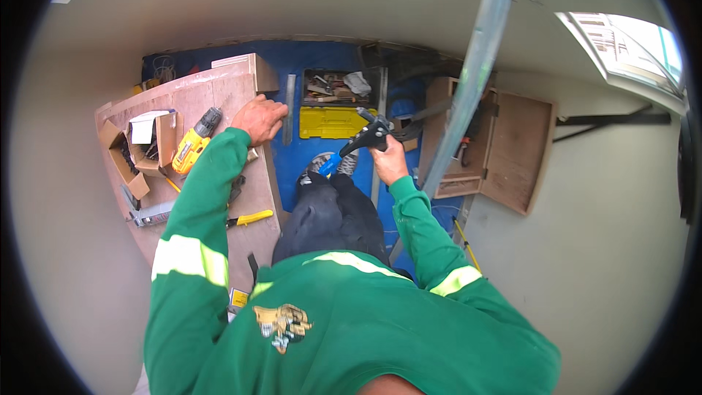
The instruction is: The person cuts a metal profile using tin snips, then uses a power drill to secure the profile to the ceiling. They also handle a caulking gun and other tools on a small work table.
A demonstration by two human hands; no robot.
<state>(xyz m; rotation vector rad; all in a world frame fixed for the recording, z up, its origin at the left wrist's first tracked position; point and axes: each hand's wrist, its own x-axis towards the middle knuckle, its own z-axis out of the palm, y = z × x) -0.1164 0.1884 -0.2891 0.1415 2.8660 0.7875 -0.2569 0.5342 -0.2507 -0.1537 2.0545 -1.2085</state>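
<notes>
My right hand (390, 162) is wrapped round a hand riveter (371, 134), which has a black head and a blue handle (331, 165). The tool is held out over the floor, its nose pointing away from me. My left hand (260, 118) is at the right edge of the wooden workbench (232, 95), with the fingers curled in. Whatever may be between those fingers is too small or hidden. Close to my left forearm lies a yellow and black cordless drill (194, 144). Yellow-handled snips (252, 218) lie beside the same arm, partly covered by it.
Cardboard boxes (155, 148) of small hardware and a sealant tube (153, 213) sit on the bench. An open toolbox (338, 99) with a yellow section stands on blue floor covering. A metal stud (474, 66) slants upright at my right, before a wooden cabinet (518, 148) with its door open.
</notes>
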